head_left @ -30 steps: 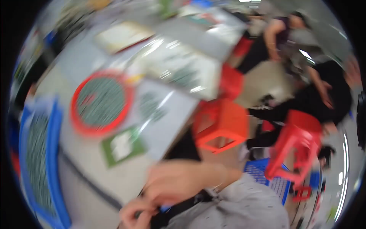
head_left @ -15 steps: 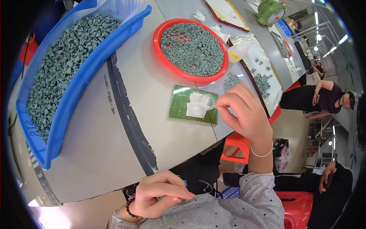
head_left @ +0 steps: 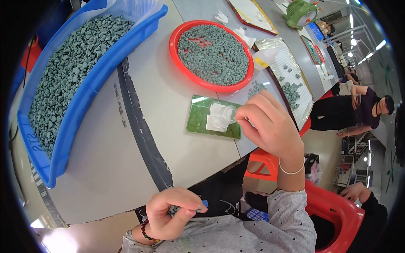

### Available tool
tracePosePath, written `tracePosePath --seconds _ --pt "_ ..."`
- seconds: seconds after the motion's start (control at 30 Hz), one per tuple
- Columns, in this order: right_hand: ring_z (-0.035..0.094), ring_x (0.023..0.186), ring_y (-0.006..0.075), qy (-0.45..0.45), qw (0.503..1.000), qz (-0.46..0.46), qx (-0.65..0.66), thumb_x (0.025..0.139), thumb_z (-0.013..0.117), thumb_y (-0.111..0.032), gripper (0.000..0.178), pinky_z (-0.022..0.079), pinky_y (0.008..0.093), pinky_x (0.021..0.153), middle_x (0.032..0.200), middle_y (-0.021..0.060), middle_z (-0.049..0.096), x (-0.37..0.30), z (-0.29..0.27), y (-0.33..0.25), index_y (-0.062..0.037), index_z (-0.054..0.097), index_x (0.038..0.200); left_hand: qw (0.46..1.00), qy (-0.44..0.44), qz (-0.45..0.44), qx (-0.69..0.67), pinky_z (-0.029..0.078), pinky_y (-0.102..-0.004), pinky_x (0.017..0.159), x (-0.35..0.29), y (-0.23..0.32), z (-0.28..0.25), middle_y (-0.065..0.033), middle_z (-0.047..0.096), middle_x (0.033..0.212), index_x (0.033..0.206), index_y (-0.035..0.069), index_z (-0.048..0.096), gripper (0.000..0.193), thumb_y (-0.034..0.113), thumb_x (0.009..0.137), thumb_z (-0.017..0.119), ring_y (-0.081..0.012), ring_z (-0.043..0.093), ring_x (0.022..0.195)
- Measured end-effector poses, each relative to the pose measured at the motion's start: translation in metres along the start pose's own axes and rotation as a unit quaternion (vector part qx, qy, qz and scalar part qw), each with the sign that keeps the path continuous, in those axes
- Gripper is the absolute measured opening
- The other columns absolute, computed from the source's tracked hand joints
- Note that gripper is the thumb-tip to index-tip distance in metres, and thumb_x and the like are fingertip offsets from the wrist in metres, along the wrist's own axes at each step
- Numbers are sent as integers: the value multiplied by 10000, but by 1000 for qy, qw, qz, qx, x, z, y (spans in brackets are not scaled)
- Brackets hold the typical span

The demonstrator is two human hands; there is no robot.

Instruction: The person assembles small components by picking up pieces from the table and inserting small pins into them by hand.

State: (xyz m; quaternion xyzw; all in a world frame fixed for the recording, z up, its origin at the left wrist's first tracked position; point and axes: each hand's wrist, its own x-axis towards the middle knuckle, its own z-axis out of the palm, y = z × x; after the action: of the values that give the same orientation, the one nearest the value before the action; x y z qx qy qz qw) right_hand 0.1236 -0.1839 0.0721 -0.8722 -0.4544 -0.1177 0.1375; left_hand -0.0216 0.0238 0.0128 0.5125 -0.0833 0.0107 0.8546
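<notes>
My left hand [head_left: 175,214] is curled in front of my body, just off the table edge, around some small grey-green stones [head_left: 173,209] that show between the fingers. Over the table my right hand [head_left: 269,124] pinches thumb and forefinger together beside a small clear plastic cup [head_left: 229,114]. Whether anything sits in that pinch is hidden. The cup rests on a white paper piece [head_left: 216,110] on a green rectangular plate [head_left: 198,117]. Beyond the right hand lies a loose heap of grey-green stones [head_left: 256,88].
A round red tray [head_left: 174,55] of small stones stands behind the plate. On the left is a long blue bin [head_left: 78,120] of larger stones. A foil-lined tray [head_left: 280,59] with stones is at right, and a green fan [head_left: 300,14] stands farther back. Red stools and people are beyond.
My left hand has turned and curled, and stones now show in it. My right hand has shifted slightly left, closer to the cup. A nearby person and red stool at right have moved.
</notes>
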Motion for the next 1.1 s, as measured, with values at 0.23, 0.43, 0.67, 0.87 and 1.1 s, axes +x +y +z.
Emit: tracePosePath --seconds 0.23,0.43,0.67,0.87,1.1 --pt "509 631 203 193 946 76 250 556 643 86 249 420 316 559 721 31 542 -26 3 -53 -59 593 753 996 44 44 63 376 -189 467 7 -3 10 -128 560 690 881 18 408 222 162 870 577 -106 525 542" --pt "619 708 260 172 845 99 497 764 615 5 102 488 314 564 745 50 507 -29 38 -95 -44 525 763 988 -19 122 93 352 -169 457 4 -12 8 -146 561 733 883 8 395 126 16 858 518 -64 421 496" --pt "624 659 259 180 859 82 472 716 617 56 111 480 276 520 686 62 510 -31 37 -104 -10 530 736 991 -66 113 39 465 -245 503 -4 -9 3 -200 593 873 986 -6 486 255 -134 774 546 -178 575 597" --pt "624 637 266 202 878 63 429 622 639 88 151 473 268 500 673 78 522 -35 38 -104 10 558 723 987 -49 122 92 456 -237 467 -6 -8 7 -191 609 829 949 -7 503 278 -157 730 582 -181 577 566" --pt "611 626 261 187 906 -66 374 709 651 -23 79 457 280 495 699 97 554 -36 35 -84 39 612 737 991 -36 71 107 455 -210 457 -9 -8 11 -163 633 810 893 2 515 217 -136 742 588 -125 583 562"
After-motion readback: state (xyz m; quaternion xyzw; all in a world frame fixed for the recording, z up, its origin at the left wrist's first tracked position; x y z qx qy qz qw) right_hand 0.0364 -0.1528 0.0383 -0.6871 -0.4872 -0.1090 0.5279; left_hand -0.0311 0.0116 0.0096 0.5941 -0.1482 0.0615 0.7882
